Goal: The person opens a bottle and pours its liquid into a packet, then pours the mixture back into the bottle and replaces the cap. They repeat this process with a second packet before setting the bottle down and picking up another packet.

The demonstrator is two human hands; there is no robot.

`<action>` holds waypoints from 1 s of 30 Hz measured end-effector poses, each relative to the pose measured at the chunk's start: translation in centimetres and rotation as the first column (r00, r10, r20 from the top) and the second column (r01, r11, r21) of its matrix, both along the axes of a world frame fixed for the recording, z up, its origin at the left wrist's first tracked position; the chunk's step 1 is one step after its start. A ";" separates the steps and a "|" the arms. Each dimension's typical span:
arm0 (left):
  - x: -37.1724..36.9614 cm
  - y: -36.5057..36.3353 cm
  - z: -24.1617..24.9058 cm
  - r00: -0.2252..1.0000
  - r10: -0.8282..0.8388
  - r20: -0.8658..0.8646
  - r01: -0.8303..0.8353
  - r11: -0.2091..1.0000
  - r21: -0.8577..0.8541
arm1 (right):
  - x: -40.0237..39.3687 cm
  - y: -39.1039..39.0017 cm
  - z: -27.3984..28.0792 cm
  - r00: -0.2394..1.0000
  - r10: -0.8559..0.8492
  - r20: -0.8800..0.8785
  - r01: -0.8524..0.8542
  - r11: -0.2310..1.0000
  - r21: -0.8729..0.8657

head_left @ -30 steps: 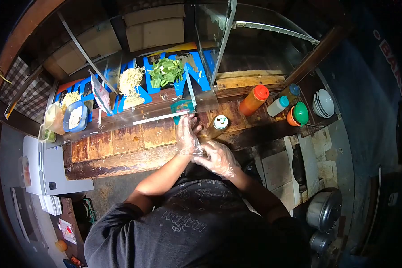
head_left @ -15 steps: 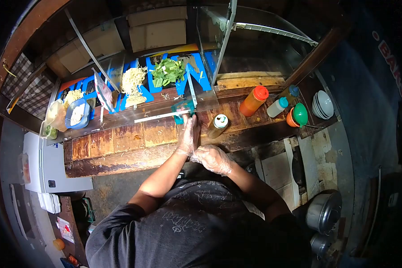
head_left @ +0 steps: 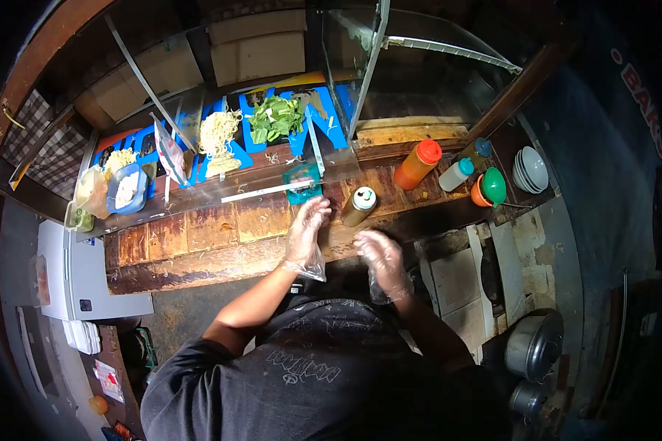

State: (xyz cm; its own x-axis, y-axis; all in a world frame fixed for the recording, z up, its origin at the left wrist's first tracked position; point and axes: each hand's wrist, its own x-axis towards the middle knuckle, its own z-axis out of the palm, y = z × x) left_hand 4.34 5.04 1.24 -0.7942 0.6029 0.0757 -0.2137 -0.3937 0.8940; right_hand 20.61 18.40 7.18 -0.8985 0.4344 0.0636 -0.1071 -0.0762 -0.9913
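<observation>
Clear plastic gloves cover both my hands. My left hand (head_left: 306, 234) is raised over the front edge of the wooden counter (head_left: 221, 226), fingers loosely bent and holding nothing. Its fingertips are just below a teal package (head_left: 301, 192) that lies partly behind a pale strip. To the right, my right hand (head_left: 381, 257) hangs apart from the left, empty, with fingers slightly curved. A squeeze bottle of brown sauce (head_left: 354, 213) with a white cap stands beyond and between the hands, touched by neither.
Leafy greens (head_left: 276, 120), noodles (head_left: 219, 136) and a blue container (head_left: 127, 189) sit behind the glass. A red-capped bottle (head_left: 413, 170), a teal-capped bottle (head_left: 454, 176), a green cup (head_left: 494, 187) and stacked bowls (head_left: 533, 170) stand at right. Lidded pots (head_left: 531, 349) are lower right.
My hands have moved apart. My right hand has left the left wrist, where it was on the glove's cuff, and moved right; my left hand has come slightly nearer me.
</observation>
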 end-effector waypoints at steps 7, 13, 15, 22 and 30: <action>2.4 0.8 6.2 0.748 -0.387 -0.539 0.166 0.895 -0.413 | -2.3 2.9 -2.2 0.922 -0.378 0.081 0.360 0.760 -0.541; 3.8 4.2 8.6 0.343 -0.481 -0.807 0.045 0.867 -0.497 | -3.8 5.7 -1.5 0.876 -0.479 0.056 0.419 0.698 -0.581; 4.1 5.4 8.6 0.153 -0.615 -0.774 -0.023 0.780 -0.625 | -4.4 6.6 -1.5 0.871 -0.486 0.070 0.428 0.682 -0.593; 4.1 7.5 7.6 0.100 -0.466 -0.879 0.272 0.862 -0.427 | -5.0 7.9 -1.0 0.844 -0.528 0.096 0.495 0.695 -0.522; 3.8 8.2 7.4 0.121 -0.451 -0.885 0.366 0.849 -0.382 | -5.9 9.5 -3.2 0.854 -0.511 -0.098 0.365 0.721 -0.589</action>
State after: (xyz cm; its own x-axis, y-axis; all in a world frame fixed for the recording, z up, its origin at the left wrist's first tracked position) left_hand 8.13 13.22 8.61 0.1943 0.8485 0.4922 0.6552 -0.4857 0.5786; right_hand 14.67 27.91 4.03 -0.5850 0.8026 -0.1170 -0.4874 -0.4631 -0.7402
